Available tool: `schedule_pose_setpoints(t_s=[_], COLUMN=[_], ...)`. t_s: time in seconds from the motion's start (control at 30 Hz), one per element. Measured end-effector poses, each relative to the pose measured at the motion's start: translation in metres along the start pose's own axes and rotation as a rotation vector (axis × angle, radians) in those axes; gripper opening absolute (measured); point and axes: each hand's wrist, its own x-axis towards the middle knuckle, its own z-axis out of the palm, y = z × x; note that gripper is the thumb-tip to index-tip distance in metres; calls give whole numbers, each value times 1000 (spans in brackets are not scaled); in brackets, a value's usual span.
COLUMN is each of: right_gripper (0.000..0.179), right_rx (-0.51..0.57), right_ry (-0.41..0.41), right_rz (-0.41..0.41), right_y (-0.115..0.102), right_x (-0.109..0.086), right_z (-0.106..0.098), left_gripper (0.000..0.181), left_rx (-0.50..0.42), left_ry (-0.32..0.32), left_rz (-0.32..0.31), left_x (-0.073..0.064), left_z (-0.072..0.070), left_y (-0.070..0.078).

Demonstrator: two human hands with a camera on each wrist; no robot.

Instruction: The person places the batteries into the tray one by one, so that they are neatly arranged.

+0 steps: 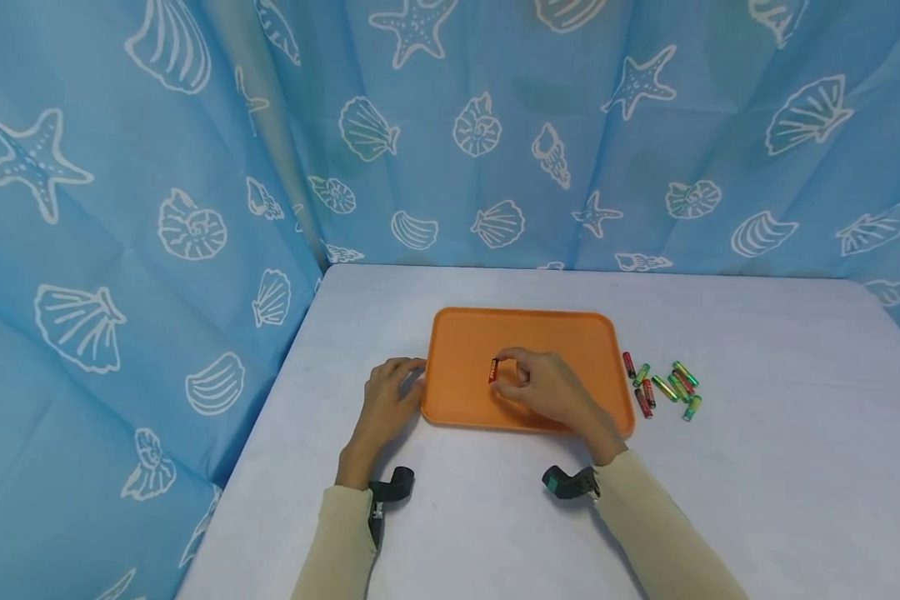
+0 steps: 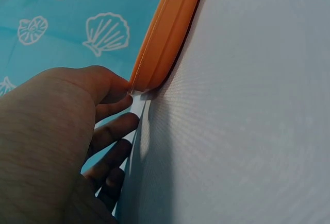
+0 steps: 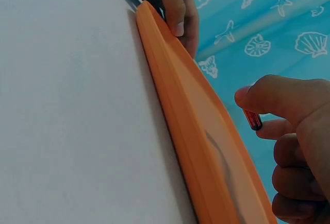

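Between thumb and forefinger my right hand (image 1: 547, 386) pinches a small red and black battery (image 1: 492, 371) by its ends, over the orange tray (image 1: 465, 333). The right wrist view shows this battery (image 3: 252, 119) above the tray's rim, with the other fingers curled below. My left hand (image 1: 390, 400) is at the tray's left edge, thumb and fingertips against the rim. In the left wrist view, the thumb of that hand (image 2: 62, 98) meets the tray's corner (image 2: 154, 59), and the remaining fingers are loosely bent and spread.
Just right of the tray lies a loose group of several red and green batteries (image 1: 665, 388). White cloth (image 1: 787, 433) covers the table. A blue curtain with shell and starfish prints (image 1: 435, 125) hangs behind it and along the left side.
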Motion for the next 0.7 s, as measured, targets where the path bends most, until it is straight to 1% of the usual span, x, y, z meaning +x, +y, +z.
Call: schedule_pose_setpoints(t_s=[0.2,0.43,0.7], right_gripper=[45,44,47], right_rx=[-22,-25,-104], right_ry=[-5,-21,-33], right_rz=[-8,-11,-27], right_y=[-1,-2,-3], right_x=[5,12,23], right_z=[8,19,30], left_gripper=[33,34,34], left_rx=[-10,-6,-15], left_ry=[19,7,5], left_rz=[4,11,21], left_x=[-1,-2,-1], left_z=[1,1,-1], left_y=[1,1,1])
